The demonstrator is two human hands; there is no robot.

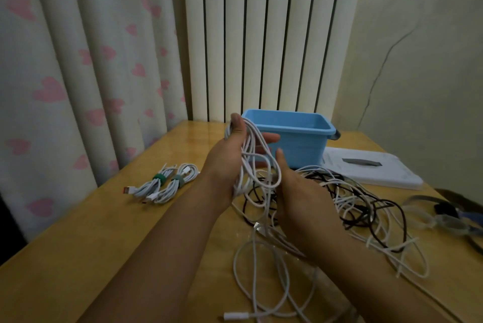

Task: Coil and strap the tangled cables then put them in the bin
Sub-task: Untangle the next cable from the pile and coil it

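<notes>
hidden: right hand (295,192) fingertips, behind white cable loops (257,166) | cut off: loose white cable (261,283), bottom edge | blurred: dark strapped goggles (444,215), right edge

We see the bin (295,139) at the far middle of the table (78,257), with a lid (371,168) to its right. The loose cables (352,207) lie near and right of centre. Two strapped coils (164,184) lie side by side at the left. Our hands (230,160) hold a coil (256,163) above the table, in front of the bin.

no legible text, labels, or numbers
</notes>
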